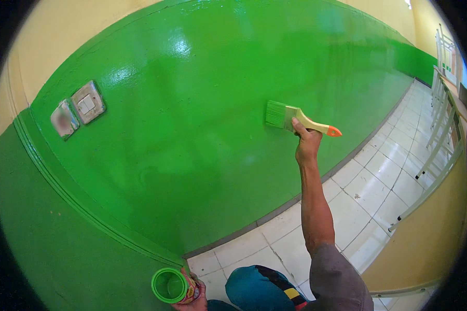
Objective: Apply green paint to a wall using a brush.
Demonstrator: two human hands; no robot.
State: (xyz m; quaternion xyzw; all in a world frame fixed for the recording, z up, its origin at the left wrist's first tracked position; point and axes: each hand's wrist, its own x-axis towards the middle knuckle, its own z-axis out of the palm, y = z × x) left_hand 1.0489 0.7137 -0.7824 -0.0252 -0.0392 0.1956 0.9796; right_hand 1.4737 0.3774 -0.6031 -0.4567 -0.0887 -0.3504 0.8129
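A fisheye view looks down along a glossy green wall that fills most of the frame. Right of centre, the right hand is raised on an outstretched bare arm, clenched around the pale wooden handle of a flat paintbrush. The brush's green-coated bristles point left and sit against or just off the wall; contact is hard to judge. Its orange handle tip sticks out to the right of the fist.

At the bottom edge, left of centre, the left hand grasps a small tin of green paint; the hand is mostly cut off by the frame, with only fingertips showing. Beside it, a knee in blue fabric is partly cropped.

In the upper left, two wall switch plates are mounted; one is blurred. White floor tiles run along the lower right, and white metal furniture legs are distorted at the right rim.
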